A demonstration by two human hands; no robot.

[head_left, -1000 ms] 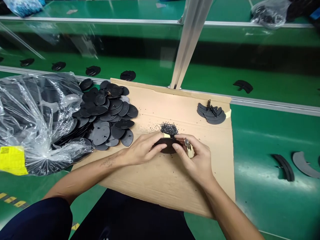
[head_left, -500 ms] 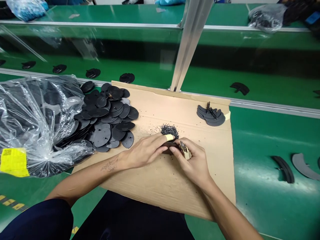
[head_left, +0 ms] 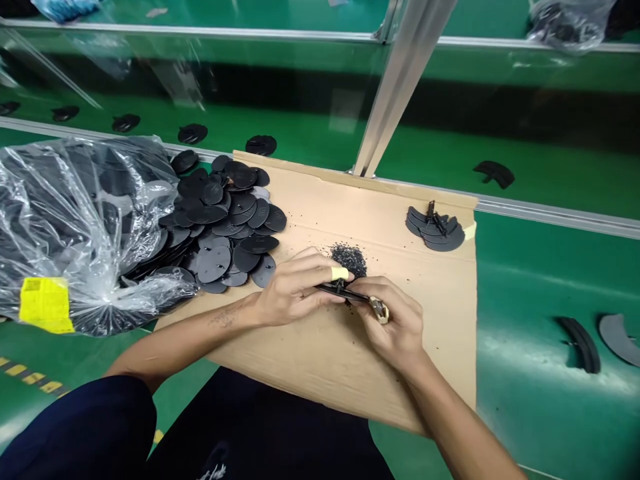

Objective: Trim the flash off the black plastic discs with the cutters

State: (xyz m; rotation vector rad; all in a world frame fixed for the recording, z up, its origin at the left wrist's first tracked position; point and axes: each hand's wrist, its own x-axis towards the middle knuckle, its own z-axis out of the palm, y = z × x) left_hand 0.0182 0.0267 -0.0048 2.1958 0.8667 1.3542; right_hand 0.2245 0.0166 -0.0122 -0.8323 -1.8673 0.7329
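Note:
My left hand (head_left: 293, 288) pinches the left end of a thin black plastic piece (head_left: 359, 294), which shows edge-on with a small post standing up from it. A yellow band covers one fingertip of that hand. My right hand (head_left: 397, 320) grips the other end of the piece. In the right palm also sits a small tool (head_left: 379, 311), cream-coloured and metallic; most of it is hidden by the fingers. Just behind the fingertips, a heap of tiny black bits (head_left: 349, 259) lies on the cardboard sheet (head_left: 310, 360).
Left of my hands, oval black plastic discs (head_left: 215, 263) spill from a clear plastic bag (head_left: 85, 220). A stack of fan-shaped black pieces (head_left: 440, 233) rests at the cardboard's far right. Curved black pieces (head_left: 580, 343) lie on the green surface. A metal post (head_left: 395, 100) rises behind the cardboard.
The black piece has been turned, so its narrow edge and small post now show. My left fingers have lifted and bent slightly. The whole view has shifted a little.

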